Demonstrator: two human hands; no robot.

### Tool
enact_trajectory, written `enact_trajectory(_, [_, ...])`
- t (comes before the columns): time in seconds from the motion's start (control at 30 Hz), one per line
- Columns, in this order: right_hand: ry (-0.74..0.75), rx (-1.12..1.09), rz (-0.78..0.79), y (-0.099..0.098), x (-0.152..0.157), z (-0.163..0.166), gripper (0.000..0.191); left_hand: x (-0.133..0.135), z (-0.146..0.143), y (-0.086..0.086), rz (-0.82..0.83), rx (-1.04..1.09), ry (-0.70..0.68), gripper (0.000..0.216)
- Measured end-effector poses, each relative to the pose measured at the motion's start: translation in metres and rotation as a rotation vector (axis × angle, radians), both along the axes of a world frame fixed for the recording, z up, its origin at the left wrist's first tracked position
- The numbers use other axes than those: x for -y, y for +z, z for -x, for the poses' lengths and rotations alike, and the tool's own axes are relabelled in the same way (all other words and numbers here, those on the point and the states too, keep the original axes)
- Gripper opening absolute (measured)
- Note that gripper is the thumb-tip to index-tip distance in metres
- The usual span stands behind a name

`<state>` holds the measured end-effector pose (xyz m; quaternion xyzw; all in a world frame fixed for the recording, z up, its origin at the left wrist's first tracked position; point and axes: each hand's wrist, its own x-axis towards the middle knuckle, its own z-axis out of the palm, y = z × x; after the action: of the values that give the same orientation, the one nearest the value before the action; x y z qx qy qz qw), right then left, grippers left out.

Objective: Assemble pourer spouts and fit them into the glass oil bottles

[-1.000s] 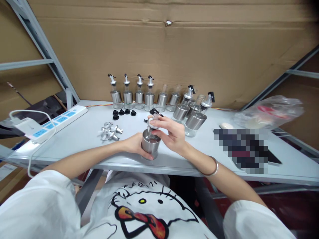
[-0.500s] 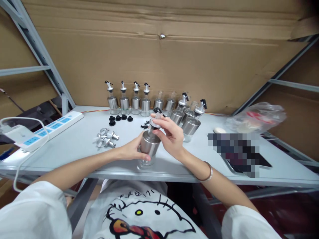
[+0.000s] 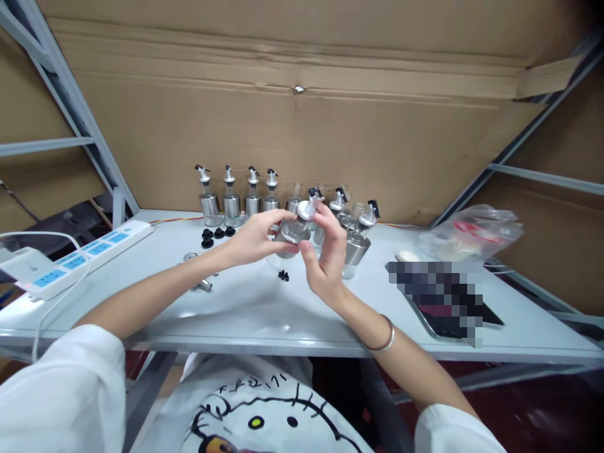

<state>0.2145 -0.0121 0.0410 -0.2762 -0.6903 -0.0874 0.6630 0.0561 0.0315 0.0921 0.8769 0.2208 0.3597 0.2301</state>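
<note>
A glass oil bottle with a steel sleeve and a silver-and-black pour spout is raised off the table and tilted. Its lower part is largely hidden. My left hand is closed around its body. At the top, the curled fingers of my right hand lie at the spout, with the thumb by the bottle's shoulder. Small black parts rest on the table below. Behind stand several spouted bottles, including a bottle in the left row and a bottle right of my hand.
Black stoppers and silver spout pieces, partly covered by my left arm, lie at the left. A white power strip and its cable are farther left. A clear plastic bag and a pixelated dark flat object sit right.
Both hands have lifted the bottle up and away from the table's front edge and tipped it. Small black parts that were hidden now show beneath it.
</note>
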Motion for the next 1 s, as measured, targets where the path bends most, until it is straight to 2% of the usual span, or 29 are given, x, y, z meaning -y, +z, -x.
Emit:
enact_trajectory(0.17, [-0.175, 0.036, 0.078, -0.001, -0.002, -0.001, 0.037, -0.032, -0.029, -0.010, -0.075, 0.050, 0.030, 0.032])
enact_trajectory(0.27, [-0.202, 0.042, 0.179, -0.002, -0.006, -0.002, 0.037, -0.049, -0.042, -0.019, -0.098, 0.076, 0.044, 0.030])
enact_trajectory(0.37, [-0.190, 0.076, 0.246, -0.001, -0.005, 0.000, 0.037, -0.065, -0.049, -0.027, -0.054, 0.102, 0.079, 0.032])
enact_trajectory(0.43, [-0.181, 0.142, 0.217, 0.001, -0.002, 0.003, 0.038, -0.077, -0.054, -0.031, 0.011, 0.121, 0.114, 0.033])
enact_trajectory(0.63, [-0.164, 0.374, -0.008, 0.005, 0.006, 0.006, 0.047, -0.107, -0.076, -0.047, 0.159, 0.141, 0.160, 0.042])
enact_trajectory(0.8, [-0.080, 0.483, 0.007, 0.002, 0.004, 0.006, 0.044, -0.115, -0.090, -0.056, 0.171, 0.105, 0.085, 0.038])
enact_trajectory(1.0, [-0.041, 0.512, 0.096, 0.001, 0.002, 0.006, 0.036, -0.117, -0.094, -0.057, 0.159, 0.085, 0.103, 0.035])
